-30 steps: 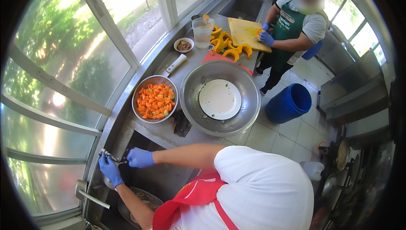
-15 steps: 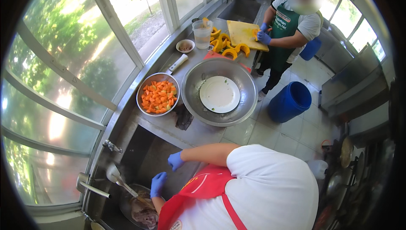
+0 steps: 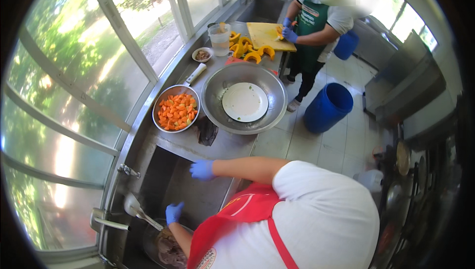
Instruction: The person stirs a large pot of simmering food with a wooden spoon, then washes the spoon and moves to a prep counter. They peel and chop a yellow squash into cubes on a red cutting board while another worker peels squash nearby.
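Both my hands wear blue gloves and hang over the steel sink (image 3: 184, 186). My right hand (image 3: 202, 170) is at the sink's edge by the counter, fingers stretched out, with nothing seen in it. Nearer the bottom of the view, my left hand (image 3: 173, 213) is open, one finger sticking out, also holding nothing visible. Beside and below it stands a metal pot (image 3: 147, 245), partly hidden by my forearm. Greyish-brown chunks that look like meat (image 3: 170, 251) lie in the pot. A ladle (image 3: 132, 203) leans over its rim, bowl end up.
On the counter stand a pan of chopped carrots (image 3: 175, 112) and a large steel basin (image 3: 210, 88) holding a white plate (image 3: 246, 101). Taps (image 3: 128, 171) line the window side. A co-worker in a green apron handles squash at a yellow board (image 3: 262, 34). A blue bin (image 3: 316, 115) stands on the floor.
My right hand has moved up toward the counter, away from the left one. My left hand has shifted slightly toward the window. The whole view has also shifted a little.
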A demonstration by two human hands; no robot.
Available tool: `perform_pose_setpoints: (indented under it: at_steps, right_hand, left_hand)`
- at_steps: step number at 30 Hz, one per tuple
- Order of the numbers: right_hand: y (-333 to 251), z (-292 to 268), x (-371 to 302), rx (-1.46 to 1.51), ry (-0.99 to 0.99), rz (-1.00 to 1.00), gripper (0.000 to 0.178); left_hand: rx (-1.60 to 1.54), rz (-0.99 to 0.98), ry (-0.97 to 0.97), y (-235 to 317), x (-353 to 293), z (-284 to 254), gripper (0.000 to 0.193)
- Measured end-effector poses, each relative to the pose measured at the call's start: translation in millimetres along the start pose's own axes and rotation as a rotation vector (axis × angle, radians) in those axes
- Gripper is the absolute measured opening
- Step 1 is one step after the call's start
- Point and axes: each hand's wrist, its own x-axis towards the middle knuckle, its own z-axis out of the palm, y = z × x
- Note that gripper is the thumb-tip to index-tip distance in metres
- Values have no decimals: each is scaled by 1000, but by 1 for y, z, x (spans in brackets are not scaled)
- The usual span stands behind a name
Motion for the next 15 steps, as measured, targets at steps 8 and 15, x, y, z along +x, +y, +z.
perform_pose_setpoints:
  at_steps: [8, 15]
  right_hand:
    - [10, -21, -253, 483, 369, 850, 48]
    - [-3, 129, -493, 500, 695, 1466, 47]
  left_hand:
    - [-1212, 200, 71, 71, 29, 50, 42]
    - [-1178, 444, -171, 254, 4, 12, 45]
